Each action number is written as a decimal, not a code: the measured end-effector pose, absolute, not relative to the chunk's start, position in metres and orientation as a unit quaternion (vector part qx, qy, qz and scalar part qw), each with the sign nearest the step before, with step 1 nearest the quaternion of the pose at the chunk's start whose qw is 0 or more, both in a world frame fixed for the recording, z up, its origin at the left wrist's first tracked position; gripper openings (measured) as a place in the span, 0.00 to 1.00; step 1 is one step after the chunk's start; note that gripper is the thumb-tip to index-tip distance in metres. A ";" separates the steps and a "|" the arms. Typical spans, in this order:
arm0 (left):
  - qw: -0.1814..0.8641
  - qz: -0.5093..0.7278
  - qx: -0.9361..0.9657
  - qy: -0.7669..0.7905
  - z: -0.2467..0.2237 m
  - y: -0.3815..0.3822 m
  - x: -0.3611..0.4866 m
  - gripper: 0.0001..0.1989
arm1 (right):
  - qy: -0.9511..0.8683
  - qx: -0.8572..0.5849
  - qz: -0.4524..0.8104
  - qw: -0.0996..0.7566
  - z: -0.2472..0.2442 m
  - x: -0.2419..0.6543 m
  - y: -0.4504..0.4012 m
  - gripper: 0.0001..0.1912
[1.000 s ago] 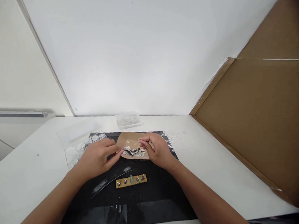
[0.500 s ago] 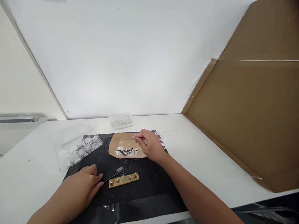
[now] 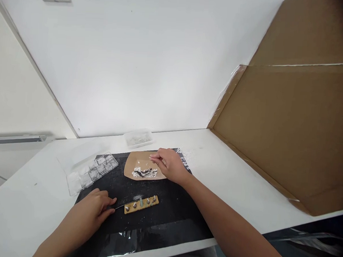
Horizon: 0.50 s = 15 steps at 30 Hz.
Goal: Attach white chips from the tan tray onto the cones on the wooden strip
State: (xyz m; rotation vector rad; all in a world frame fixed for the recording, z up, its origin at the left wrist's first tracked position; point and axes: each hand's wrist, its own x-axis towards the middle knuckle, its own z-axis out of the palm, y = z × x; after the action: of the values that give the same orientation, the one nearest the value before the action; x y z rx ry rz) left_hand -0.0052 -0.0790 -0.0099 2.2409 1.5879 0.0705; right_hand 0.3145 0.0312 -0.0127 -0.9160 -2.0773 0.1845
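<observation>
My left hand (image 3: 95, 208) is at the left of the black mat (image 3: 173, 208), its thumb and fingers round the end of a thin dark tool (image 3: 122, 206). The tool's far end points at a yellow strip (image 3: 130, 208) that bears several small upright pieces. Over the right part of a brown paper tray (image 3: 130, 160) is my right hand (image 3: 170, 164), with thumb and fingertips pinched together. A tiny pale bit may be at those fingertips; it is too small to name. Small white pieces (image 3: 137, 172) and a dark strand lie in the tray.
A clear compartment box (image 3: 94, 172) with whitish contents lies open at the left. Behind the tray sits a translucent container (image 3: 138, 138). White bits (image 3: 186, 155) are scattered by the mat's back right corner. A cardboard panel (image 3: 287, 129) stands on the right.
The tool in my left hand has swung to lie closer to the yellow strip. My right hand has shifted slightly left over the tray, still pinched. The view has tilted slightly.
</observation>
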 end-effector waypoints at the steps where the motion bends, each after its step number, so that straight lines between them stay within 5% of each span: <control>1: 0.194 0.039 0.793 0.576 -0.012 -0.080 -0.008 0.14 | -0.830 -0.364 0.073 0.417 -0.013 0.315 0.031 0.15; 8: 0.123 0.067 0.761 0.633 -0.014 -0.082 -0.035 0.13 | -0.845 -0.344 0.069 0.405 -0.016 0.313 0.029 0.14; 15: -0.042 0.069 0.754 0.652 0.037 -0.030 0.007 0.12 | -0.836 -0.362 0.068 0.408 -0.019 0.313 0.031 0.10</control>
State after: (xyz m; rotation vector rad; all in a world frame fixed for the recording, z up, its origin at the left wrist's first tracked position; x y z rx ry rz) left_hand 0.0068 -0.0298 0.0370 2.4350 2.1038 0.2239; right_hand 0.3132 0.0306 -0.0186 -0.9117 -2.1061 0.1708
